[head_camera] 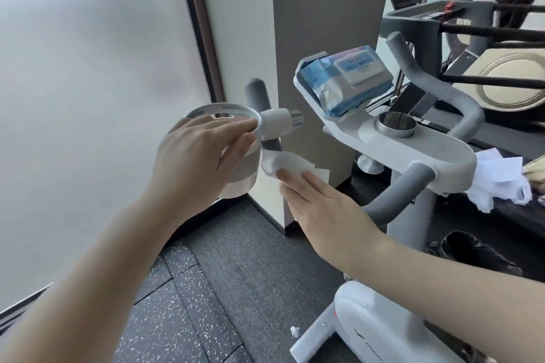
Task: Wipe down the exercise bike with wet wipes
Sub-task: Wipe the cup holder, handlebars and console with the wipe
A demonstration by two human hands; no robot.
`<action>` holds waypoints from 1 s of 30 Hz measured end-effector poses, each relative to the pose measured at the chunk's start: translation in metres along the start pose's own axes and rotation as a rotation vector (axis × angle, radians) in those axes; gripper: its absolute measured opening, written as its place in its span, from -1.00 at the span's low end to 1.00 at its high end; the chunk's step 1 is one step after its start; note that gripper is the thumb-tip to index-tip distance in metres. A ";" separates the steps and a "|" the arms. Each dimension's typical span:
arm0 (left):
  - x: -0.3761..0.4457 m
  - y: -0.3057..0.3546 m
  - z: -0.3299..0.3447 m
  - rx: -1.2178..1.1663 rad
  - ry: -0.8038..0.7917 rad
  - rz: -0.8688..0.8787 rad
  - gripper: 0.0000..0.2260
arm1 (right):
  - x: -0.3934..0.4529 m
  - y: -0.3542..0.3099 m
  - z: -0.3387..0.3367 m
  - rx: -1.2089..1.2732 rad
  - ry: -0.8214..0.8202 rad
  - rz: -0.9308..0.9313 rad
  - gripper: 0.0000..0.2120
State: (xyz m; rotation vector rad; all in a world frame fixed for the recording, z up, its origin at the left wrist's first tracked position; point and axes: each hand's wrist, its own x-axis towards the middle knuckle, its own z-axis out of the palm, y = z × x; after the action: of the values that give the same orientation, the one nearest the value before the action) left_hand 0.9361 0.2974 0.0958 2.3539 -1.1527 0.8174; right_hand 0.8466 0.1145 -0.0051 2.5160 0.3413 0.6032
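The white and grey exercise bike (pixel 413 153) stands at the right, with a round display on its console. A grey cup holder (pixel 224 115) is clamped to its left handlebar. My left hand (pixel 200 153) wraps around the cup holder, fingers over the rim. My right hand (pixel 321 203) presses a white wet wipe (pixel 292 166) against the handlebar just below the clamp, fingers straight. A blue pack of wet wipes (pixel 348 79) lies on the console's tablet shelf.
A pillar (pixel 295 38) rises right behind the handlebar. A frosted glass wall (pixel 88 82) fills the left. Crumpled used wipes (pixel 498 183) lie at the right beside a black bag (pixel 469 247). Other gym machines (pixel 486 68) stand behind. The floor is dark speckled rubber.
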 end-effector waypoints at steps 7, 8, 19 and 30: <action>0.007 0.009 -0.011 -0.098 -0.087 -0.114 -0.63 | 0.045 0.003 -0.004 0.209 0.043 0.107 -0.60; 0.013 0.009 -0.015 -0.102 -0.165 -0.154 -0.55 | 0.037 0.001 -0.001 0.291 0.046 0.147 -0.54; 0.052 0.013 -0.008 0.208 -0.578 -0.116 -0.42 | 0.056 0.038 -0.019 1.500 -0.436 0.703 -0.65; 0.046 0.015 -0.009 0.132 -0.457 -0.165 -0.42 | 0.064 0.055 -0.015 2.144 -0.656 1.033 -0.60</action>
State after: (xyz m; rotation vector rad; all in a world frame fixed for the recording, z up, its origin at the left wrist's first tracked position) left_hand 0.9437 0.2674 0.1336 2.7943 -1.0717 0.3117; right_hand 0.9015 0.0974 0.0585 4.4151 -1.4659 -1.1191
